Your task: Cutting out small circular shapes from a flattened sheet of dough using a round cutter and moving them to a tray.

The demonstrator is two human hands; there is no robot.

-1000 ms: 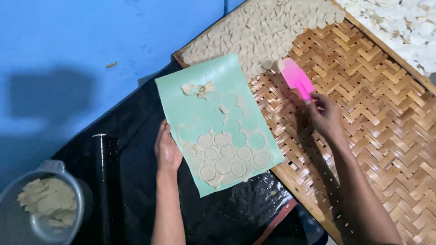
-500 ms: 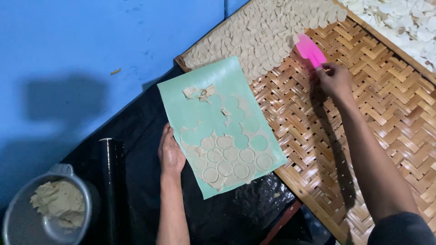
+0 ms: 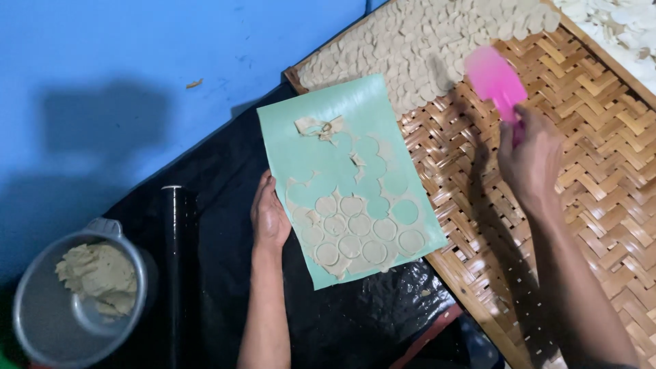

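Over the woven tray (image 3: 615,171), the right hand (image 3: 529,160) has its fingers curled shut around a pink scraper (image 3: 495,78), blade above the dough rounds (image 3: 417,48); the left hand (image 3: 270,217) grips the green mat (image 3: 321,143) at its edge, fingers tucked beneath, thumb on top; cut circles (image 3: 359,236) lie on the mat's lower half.

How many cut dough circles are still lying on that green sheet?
About 11, in three rough rows on the lower part of the green sheet: three around, four around, and four along the bottom around. Some outlines are faint, so the count may be off.
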